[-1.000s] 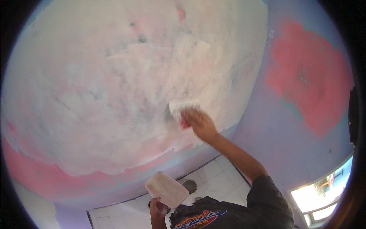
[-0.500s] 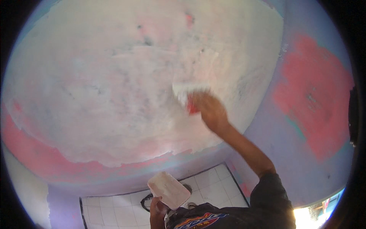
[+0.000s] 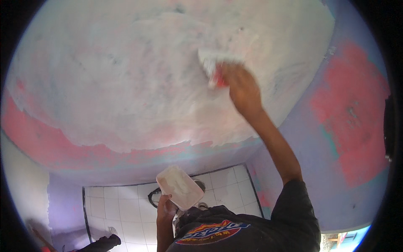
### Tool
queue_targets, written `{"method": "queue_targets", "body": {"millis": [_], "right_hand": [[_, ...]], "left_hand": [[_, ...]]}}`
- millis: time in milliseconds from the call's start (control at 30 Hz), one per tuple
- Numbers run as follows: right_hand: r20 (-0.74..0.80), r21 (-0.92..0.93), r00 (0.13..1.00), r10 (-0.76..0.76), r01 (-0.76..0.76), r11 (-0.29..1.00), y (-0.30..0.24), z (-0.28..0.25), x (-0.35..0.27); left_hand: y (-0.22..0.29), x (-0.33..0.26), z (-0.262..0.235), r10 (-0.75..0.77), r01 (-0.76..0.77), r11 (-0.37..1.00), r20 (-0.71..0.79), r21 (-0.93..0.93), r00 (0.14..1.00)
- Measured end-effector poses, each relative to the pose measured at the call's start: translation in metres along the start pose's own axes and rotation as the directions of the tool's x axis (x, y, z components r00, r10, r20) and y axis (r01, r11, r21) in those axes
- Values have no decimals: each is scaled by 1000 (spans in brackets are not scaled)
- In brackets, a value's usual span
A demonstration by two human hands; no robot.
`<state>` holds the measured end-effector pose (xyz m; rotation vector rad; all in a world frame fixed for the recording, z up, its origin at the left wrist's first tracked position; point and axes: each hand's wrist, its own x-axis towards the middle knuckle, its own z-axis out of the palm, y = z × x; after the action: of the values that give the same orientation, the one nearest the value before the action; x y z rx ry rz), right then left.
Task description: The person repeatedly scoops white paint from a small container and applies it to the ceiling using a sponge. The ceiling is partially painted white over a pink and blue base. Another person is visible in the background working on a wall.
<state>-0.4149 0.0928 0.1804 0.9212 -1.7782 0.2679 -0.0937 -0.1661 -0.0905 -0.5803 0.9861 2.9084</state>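
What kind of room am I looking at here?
Probably a small room under renovation, perhaps a bathroom: a wall partly skimmed in white plaster over pink and purple paint, a white tiled floor, and the right hand working a plastering trowel.

the person wears a dark grey, near-black t-shirt (image 3: 252, 229) with short sleeves. the right sleeve (image 3: 294, 201) ends just above the elbow with a plain hem, and the arm below it is bare to the right hand (image 3: 243, 88). across the chest runs a curved printed logo (image 3: 214, 232) in orange, blue and white, shaped like a bent band, seen upside down from above. the fabric looks soft and slightly creased at the shoulder. the left forearm is bare down to the left hand (image 3: 164, 210). no gloves, watch or rings show on either hand.
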Motion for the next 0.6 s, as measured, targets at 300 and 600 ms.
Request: {"method": "queue_targets", "body": {"millis": [300,600], "right_hand": [[312,190,949,38,-101,977,-66,26,-138],[-178,-302,968,176,-224,926,47,-62,-3]], "left_hand": [[-9,-16,-32,-62,60,997,-40,-53,997],[1,-18,-60,-94,92,995,-31,-47,995]]}}
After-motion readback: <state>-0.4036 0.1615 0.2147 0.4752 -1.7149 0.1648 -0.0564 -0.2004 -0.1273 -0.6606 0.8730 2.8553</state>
